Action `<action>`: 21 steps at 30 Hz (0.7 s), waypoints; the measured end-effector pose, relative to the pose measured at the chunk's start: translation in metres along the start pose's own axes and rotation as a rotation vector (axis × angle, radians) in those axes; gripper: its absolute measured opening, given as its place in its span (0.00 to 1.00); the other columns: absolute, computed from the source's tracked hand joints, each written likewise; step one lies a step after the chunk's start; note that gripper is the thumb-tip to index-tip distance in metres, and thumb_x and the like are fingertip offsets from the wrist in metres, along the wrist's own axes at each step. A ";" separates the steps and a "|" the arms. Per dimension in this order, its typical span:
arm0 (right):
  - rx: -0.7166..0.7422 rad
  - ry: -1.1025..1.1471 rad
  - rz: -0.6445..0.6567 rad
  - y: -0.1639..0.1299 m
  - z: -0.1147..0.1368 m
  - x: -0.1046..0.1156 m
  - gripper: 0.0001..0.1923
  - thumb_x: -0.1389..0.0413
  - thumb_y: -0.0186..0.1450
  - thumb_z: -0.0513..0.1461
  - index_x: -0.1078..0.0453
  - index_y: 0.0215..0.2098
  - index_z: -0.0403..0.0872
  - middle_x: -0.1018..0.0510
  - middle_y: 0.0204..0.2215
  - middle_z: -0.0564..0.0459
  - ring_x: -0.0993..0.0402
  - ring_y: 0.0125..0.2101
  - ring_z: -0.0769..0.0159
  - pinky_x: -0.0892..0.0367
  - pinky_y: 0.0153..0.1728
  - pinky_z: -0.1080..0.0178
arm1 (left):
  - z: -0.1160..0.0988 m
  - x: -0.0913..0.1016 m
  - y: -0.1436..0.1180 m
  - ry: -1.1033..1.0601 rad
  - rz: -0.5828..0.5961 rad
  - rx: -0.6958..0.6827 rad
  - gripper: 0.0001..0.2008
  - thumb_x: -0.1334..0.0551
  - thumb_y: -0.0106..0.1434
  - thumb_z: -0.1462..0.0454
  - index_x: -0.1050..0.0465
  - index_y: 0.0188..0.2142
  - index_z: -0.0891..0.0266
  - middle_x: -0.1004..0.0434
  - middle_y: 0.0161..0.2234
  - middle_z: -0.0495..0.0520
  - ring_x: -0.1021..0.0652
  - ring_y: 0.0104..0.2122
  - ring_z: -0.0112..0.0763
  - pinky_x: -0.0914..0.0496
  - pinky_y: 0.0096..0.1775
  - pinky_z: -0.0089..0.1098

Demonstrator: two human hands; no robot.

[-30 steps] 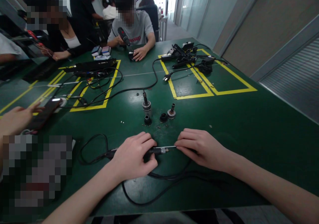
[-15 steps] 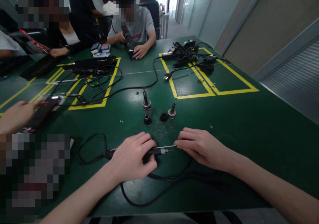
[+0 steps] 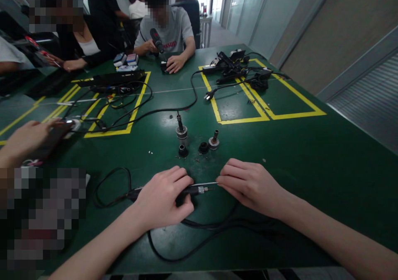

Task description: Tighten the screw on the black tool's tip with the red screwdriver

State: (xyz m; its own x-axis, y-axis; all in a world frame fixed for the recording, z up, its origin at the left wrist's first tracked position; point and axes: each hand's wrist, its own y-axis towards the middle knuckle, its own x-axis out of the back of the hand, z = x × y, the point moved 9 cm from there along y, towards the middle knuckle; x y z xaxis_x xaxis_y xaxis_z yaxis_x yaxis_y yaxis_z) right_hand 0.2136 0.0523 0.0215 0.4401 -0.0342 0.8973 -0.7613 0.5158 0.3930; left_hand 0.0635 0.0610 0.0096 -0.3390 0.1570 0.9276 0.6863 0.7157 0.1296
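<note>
My left hand (image 3: 166, 195) is wrapped over a black corded pen tool (image 3: 194, 191), which lies sideways with its metal collar and thin tip pointing right. Along the tool's far side runs a thin white strip (image 3: 203, 183). My right hand (image 3: 248, 184) pinches the strip's right end, just beyond the tool's tip. What covers the strip's left end is my left hand. Beyond both hands stand a tall metal piece with a dark stem (image 3: 182, 131), a black collar-shaped part (image 3: 183, 151), a black ring-like part (image 3: 203, 148) and a shorter stemmed metal part (image 3: 214, 141).
Black cable (image 3: 183, 257) loops near the front edge. Yellow tape (image 3: 242, 121) marks boxes on the green table, with tangled cords (image 3: 230, 66) at the back right. A co-worker's hand (image 3: 29, 139) is at the left; across the table, another person holds a power tool (image 3: 157, 41).
Both hands keep their holds on the pen tool and the white strip. The view has shifted very slightly; otherwise nothing visibly differs.
</note>
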 end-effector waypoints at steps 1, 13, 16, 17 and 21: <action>-0.011 0.003 -0.007 0.001 0.000 -0.001 0.18 0.52 0.81 0.33 0.22 0.39 0.45 0.19 0.34 0.48 0.29 0.34 0.60 0.36 0.33 0.59 | 0.000 0.000 -0.001 0.000 -0.001 -0.001 0.09 0.42 0.62 0.66 0.24 0.39 0.61 0.24 0.35 0.53 0.23 0.35 0.38 0.29 0.36 0.37; -0.036 -0.029 -0.057 0.003 0.001 -0.004 0.20 0.52 0.82 0.34 0.24 0.35 0.46 0.20 0.32 0.50 0.30 0.32 0.61 0.36 0.32 0.59 | 0.000 0.003 -0.001 -0.103 -0.038 -0.046 0.09 0.36 0.74 0.60 0.21 0.50 0.59 0.17 0.41 0.53 0.20 0.41 0.38 0.26 0.39 0.36; -0.034 -0.009 -0.058 0.001 0.002 -0.005 0.16 0.50 0.81 0.34 0.23 0.37 0.46 0.19 0.33 0.49 0.28 0.33 0.60 0.35 0.33 0.59 | -0.001 0.002 -0.002 -0.138 -0.033 -0.076 0.09 0.37 0.76 0.61 0.20 0.50 0.59 0.16 0.43 0.53 0.19 0.42 0.37 0.25 0.41 0.36; -0.036 0.008 -0.055 0.000 0.001 -0.004 0.14 0.48 0.80 0.34 0.23 0.40 0.45 0.18 0.35 0.48 0.27 0.34 0.60 0.33 0.34 0.58 | 0.000 0.002 -0.002 -0.143 -0.034 -0.079 0.09 0.37 0.76 0.61 0.19 0.50 0.59 0.15 0.42 0.53 0.19 0.42 0.37 0.25 0.41 0.36; -0.135 0.098 -0.019 -0.011 -0.014 -0.001 0.12 0.43 0.73 0.37 0.22 0.52 0.45 0.17 0.43 0.43 0.23 0.40 0.53 0.28 0.38 0.54 | 0.001 0.002 -0.002 -0.149 -0.034 -0.065 0.08 0.37 0.76 0.61 0.19 0.49 0.60 0.16 0.41 0.53 0.19 0.41 0.36 0.25 0.40 0.35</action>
State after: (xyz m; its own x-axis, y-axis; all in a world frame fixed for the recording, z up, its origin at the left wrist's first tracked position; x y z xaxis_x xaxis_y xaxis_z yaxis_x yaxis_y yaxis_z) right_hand 0.2284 0.0588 0.0129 0.5030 0.0350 0.8636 -0.6844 0.6264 0.3732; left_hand 0.0605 0.0603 0.0110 -0.4513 0.2359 0.8606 0.7110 0.6779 0.1870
